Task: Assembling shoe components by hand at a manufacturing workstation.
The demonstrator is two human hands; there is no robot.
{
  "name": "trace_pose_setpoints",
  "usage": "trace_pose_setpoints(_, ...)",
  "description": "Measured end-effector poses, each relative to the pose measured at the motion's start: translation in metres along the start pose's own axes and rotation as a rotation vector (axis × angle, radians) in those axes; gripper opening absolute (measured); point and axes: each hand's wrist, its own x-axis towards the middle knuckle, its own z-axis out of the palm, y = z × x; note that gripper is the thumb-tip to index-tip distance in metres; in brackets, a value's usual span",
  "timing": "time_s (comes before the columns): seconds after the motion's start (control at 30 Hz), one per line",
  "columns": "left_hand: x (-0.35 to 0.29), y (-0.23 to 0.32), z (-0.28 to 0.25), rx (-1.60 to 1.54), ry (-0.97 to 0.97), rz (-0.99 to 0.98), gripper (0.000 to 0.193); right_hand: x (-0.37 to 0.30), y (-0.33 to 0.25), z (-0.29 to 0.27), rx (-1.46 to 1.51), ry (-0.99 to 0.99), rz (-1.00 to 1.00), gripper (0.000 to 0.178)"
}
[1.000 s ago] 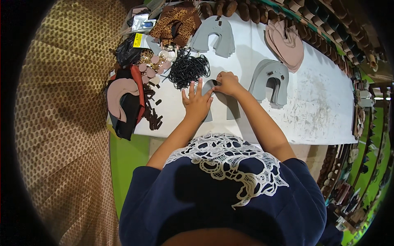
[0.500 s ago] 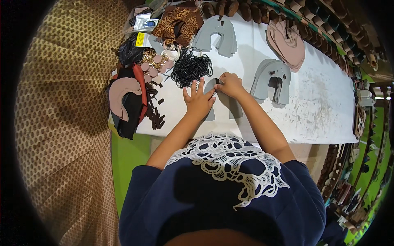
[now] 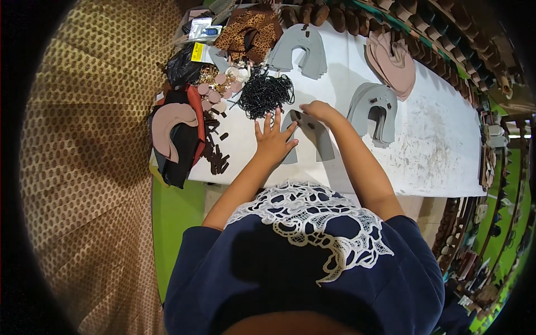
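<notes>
From where I stood, the grey arch (image 3: 321,138) lay on the white counter (image 3: 430,148) in front of the person, crown pointing away and both legs running back toward the body, slightly splayed, so its long axis followed the person's line of reach.

The left hand (image 3: 272,146) was the nearer one: it came in from the left with its fingers spread wide, thumb and forefinger over the arch's left leg, pinching nothing that I could see. The right hand (image 3: 319,111) lay just past the crown, on its right side, fingers bunched and pointing left; the arch lay from those fingertips toward the person. Whether they held anything I couldn't tell.

The arch looked thin, flat and plain grey, its right leg darkened by the arm's shadow. Two small dark patches (image 3: 311,126) showed near its crown, one partway down on the right, the other close to the top. A tangle of black beads (image 3: 265,92) sat just beyond the left fingertips, and a stack of grey arches (image 3: 357,107) stood to the right of the right forearm.
</notes>
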Motion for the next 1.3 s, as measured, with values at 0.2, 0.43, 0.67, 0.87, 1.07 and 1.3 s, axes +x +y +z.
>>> trace_pose_setpoints(0.2, -0.005, -0.002, 0.008, 0.009, 0.056, 0.004, 0.054, -0.029, -0.039, -0.011, -0.315, 0.020, -0.064, 0.025)
trace_pose_setpoints(0.43, -0.004, -0.002, 0.013, -0.036, 0.102, 0.033, 0.049, -0.039, -0.040, -0.003, -0.531, 0.232, -0.275, 0.022)
trace_pose_setpoints(0.67, -0.005, -0.006, 0.026, -0.024, 0.208, 0.060, 0.050, -0.038, -0.036, 0.002, -0.581, 0.298, -0.393, 0.019)
trace_pose_setpoints(0.87, -0.007, -0.004, 0.027, 0.018, 0.223, 0.056, 0.050, -0.036, -0.027, 0.013, -0.553, 0.361, -0.415, 0.017)
trace_pose_setpoints(1.07, -0.010, -0.004, 0.028, 0.022, 0.340, 0.052, 0.050, -0.048, -0.029, 0.009, -0.492, 0.341, -0.410, 0.020)
trace_pose_setpoints(1.3, -0.010, 0.000, 0.022, 0.071, 0.274, 0.040, 0.046, -0.050, -0.028, 0.011, -0.512, 0.400, -0.416, 0.015)
